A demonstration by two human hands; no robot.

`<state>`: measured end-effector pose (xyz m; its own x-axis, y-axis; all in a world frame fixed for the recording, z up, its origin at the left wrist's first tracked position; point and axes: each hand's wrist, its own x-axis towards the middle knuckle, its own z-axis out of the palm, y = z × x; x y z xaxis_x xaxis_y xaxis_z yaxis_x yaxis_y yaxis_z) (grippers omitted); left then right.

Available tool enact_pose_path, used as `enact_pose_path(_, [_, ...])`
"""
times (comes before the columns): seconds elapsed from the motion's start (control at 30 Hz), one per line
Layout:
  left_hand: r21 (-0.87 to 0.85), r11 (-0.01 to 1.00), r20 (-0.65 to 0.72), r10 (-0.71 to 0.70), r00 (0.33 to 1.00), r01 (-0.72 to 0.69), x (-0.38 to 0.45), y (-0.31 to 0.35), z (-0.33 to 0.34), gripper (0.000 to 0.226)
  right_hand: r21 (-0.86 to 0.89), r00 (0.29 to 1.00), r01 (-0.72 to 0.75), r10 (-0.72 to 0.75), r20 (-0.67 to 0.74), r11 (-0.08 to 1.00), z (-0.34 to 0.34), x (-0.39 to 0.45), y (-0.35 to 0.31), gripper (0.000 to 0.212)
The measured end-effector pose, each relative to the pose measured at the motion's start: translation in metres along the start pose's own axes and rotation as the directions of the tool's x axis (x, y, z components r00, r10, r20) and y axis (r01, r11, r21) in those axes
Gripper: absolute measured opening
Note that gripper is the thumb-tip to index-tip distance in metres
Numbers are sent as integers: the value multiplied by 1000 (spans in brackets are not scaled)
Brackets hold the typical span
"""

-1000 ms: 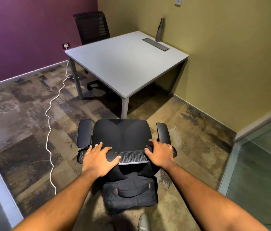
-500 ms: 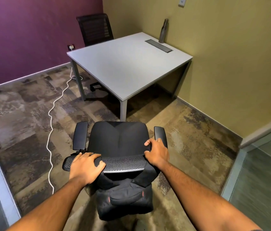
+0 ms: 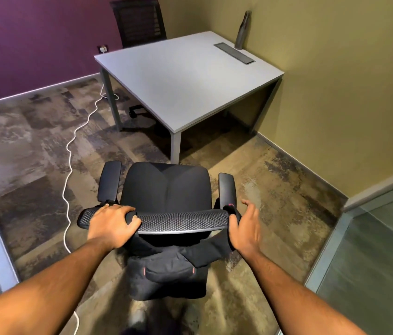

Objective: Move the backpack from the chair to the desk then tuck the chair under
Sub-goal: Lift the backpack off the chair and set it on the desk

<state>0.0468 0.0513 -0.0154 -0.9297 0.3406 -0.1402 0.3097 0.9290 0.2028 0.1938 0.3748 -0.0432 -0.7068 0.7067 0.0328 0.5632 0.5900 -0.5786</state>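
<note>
A black backpack (image 3: 168, 276) hangs behind the black office chair (image 3: 166, 187), its two straps looped over the mesh backrest top (image 3: 181, 220). My left hand (image 3: 112, 223) clasps the backrest top at its left, right where the left strap crosses it. My right hand (image 3: 245, 228) is at the backrest's right end, thumb side hooked in the right strap, with the fingers partly spread. The chair's seat is bare. The grey desk (image 3: 185, 76) stands ahead, its near corner leg just beyond the seat.
A metal bottle (image 3: 242, 30) and a cable tray lid (image 3: 234, 53) sit at the desk's far side. A second black chair (image 3: 140, 22) stands behind the desk. A white cable (image 3: 69, 153) trails across the floor on the left. Glass partitions flank me on both sides.
My right hand has come off the top of the backrest and moved out to the right with the strap. My left hand has slid further left along the backrest.
</note>
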Motion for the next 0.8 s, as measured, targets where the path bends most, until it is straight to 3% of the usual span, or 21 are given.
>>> enact_pose_path(0.13, [-4,1000,5,-13,1000,13,-3,2,-2,44,47,977,-210,212,-27,977,11,-22,14,40])
enact_pose_path(0.27, [-20,1000,39,-12,999,13,-8,2,-5,62,14,957,-287,286,41,958,23,-36,16,39])
enact_pose_path(0.37, [-42,999,32,2,999,0,-11,0,-6,62,-12,933,-338,336,126,941,33,-38,7,45])
enact_pose_path(0.5, [-59,998,36,15,999,-13,-10,-3,-8,51,-125,901,-358,378,215,925,54,-52,-15,50])
enact_pose_path(0.6, [-74,997,32,19,999,-16,-8,-6,-6,44,-342,884,-323,410,223,882,73,-73,-38,56])
enact_pose_path(0.7, [-68,997,21,48,999,-47,-7,-9,-3,44,-411,951,-143,240,195,900,92,-101,-57,50])
enact_pose_path(0.8, [-58,997,29,56,998,-54,-4,-11,0,51,-218,958,80,-15,285,973,111,-125,-73,29])
